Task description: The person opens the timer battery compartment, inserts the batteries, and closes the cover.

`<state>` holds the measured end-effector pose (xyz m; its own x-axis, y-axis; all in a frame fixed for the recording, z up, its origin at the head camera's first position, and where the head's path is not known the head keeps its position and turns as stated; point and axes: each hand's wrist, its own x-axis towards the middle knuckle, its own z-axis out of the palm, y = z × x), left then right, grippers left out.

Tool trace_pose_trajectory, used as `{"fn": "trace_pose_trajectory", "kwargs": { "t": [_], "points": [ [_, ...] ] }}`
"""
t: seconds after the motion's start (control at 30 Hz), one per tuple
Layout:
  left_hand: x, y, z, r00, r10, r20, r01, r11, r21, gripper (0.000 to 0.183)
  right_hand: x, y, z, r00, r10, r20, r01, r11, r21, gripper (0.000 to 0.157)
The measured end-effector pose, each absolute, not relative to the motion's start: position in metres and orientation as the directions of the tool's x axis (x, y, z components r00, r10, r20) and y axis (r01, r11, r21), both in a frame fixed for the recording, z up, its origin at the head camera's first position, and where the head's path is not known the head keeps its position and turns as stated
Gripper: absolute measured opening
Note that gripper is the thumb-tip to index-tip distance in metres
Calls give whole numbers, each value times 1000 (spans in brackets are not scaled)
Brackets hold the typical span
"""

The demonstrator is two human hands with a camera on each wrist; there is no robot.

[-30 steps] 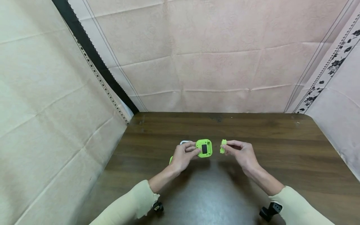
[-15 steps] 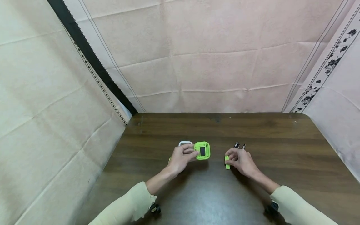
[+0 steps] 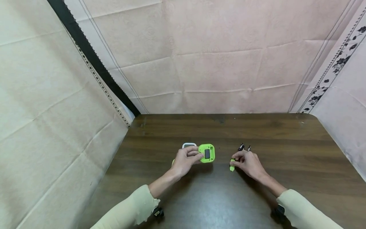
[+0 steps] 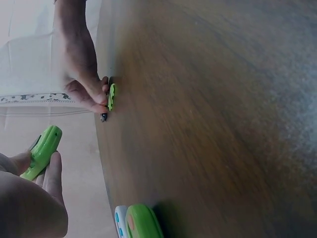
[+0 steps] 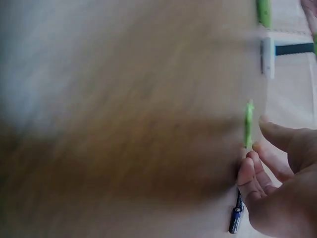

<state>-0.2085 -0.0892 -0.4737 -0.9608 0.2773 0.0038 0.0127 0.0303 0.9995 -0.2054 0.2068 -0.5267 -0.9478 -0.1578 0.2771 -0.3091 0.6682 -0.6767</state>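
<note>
My left hand holds a small lime-green, rounded-square device with a dark rectangular window in its face. The thumb lies on its near edge and the device is held above the table. In the right wrist view my right hand is beside a small thin green piece, which looks like a cover. A narrow gap shows between thumb and piece, with the fingers loosely bent. This green piece is low at the table surface in the left wrist view. Just beyond the right hand are small dark cylinders with silvery ends.
A white device with a dark screen lies behind the left hand, partly hidden. Next to it in the left wrist view is another green device. All rest on the brown wooden table, with cloth hanging behind its far edge.
My right hand has moved down and slightly right with the green piece, away from the green device, and its fingers now appear apart from it. The left hand has barely moved.
</note>
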Motion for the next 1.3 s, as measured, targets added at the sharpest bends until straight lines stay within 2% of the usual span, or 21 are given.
{"fn": "trace_pose_trajectory", "kwargs": {
  "t": [0.17, 0.3, 0.47, 0.57, 0.7, 1.0, 1.17, 1.3],
  "points": [
    [-209, -92, -473, -960, 281, 10, 14, 13, 1000, 31, -211, 218, -519, -936, -43, 349, -291, 653, -699, 16],
    [-210, -93, -472, -961, 278, 5, 9, 11, 1000, 32, -217, 233, -514, -923, 36, 383, -262, 670, -694, 29],
    [-212, -93, -471, -960, 281, -2, 2, 14, 1000, 33, -223, 253, -515, -942, 2, 336, -231, 722, -652, 51],
    [-212, -92, -471, -958, 288, -1, 4, 17, 1000, 32, -226, 258, -518, -960, -36, 278, -213, 738, -640, 57],
    [-212, -92, -471, -956, 295, 4, 7, 9, 1000, 31, -230, 261, -522, -969, -49, 243, -196, 749, -633, 56],
    [-213, -91, -472, -956, 293, -7, -2, 18, 1000, 33, -232, 261, -527, -969, -59, 239, -197, 768, -609, 43],
    [-214, -91, -472, -956, 292, -16, -11, 17, 1000, 34, -232, 261, -523, -962, -54, 268, -221, 730, -646, 40],
    [-214, -91, -472, -957, 290, -22, -20, 12, 1000, 35, -230, 260, -519, -966, -42, 256, -215, 682, -699, 43]
  ]
}}
